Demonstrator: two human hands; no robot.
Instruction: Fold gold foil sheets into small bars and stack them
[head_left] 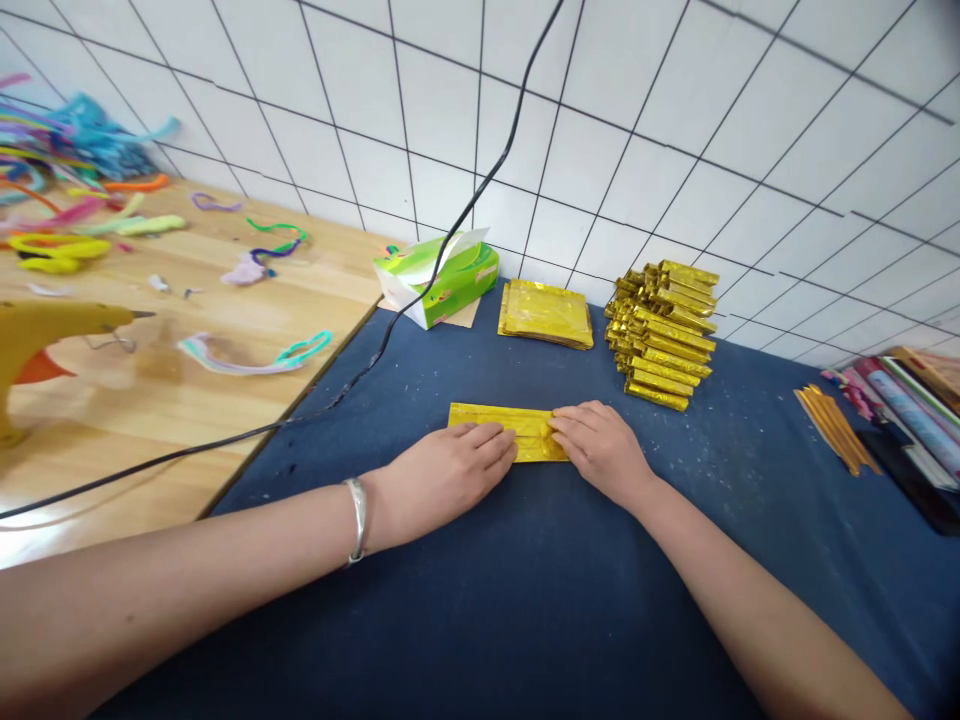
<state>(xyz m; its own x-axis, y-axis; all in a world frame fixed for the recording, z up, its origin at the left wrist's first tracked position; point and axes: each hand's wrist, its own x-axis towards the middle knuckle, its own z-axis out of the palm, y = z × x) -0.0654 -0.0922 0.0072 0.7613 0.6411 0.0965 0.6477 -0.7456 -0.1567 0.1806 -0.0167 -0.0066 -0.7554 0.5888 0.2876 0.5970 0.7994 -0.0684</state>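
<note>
Head view shows the shiny gold foil rectangle [531, 442], creased along its length, lying flat on the dark blue worktop [510, 590] in front of you. Your left hand [450, 470] rests over its near left part, fingers together and extended; your right hand [606, 452] has its fingertips on the right end, where the foil bunches slightly. Both thumbs are hidden, so I cannot tell whether either grip is pinching the foil or only pressing it. The step in hand looks like folding or smoothing this piece along its creases; the next move probably calls for level edges and even pressure from both hands, taking care not to crumple the right end. Beyond it sit a flat stack of gold foil sheets [545, 312] and, to the right, a heap of narrow gold foil bars [664, 345]. Farther left, a green-and-white cardboard box [465, 278] stands near the white tiled wall [427, 70].
</note>
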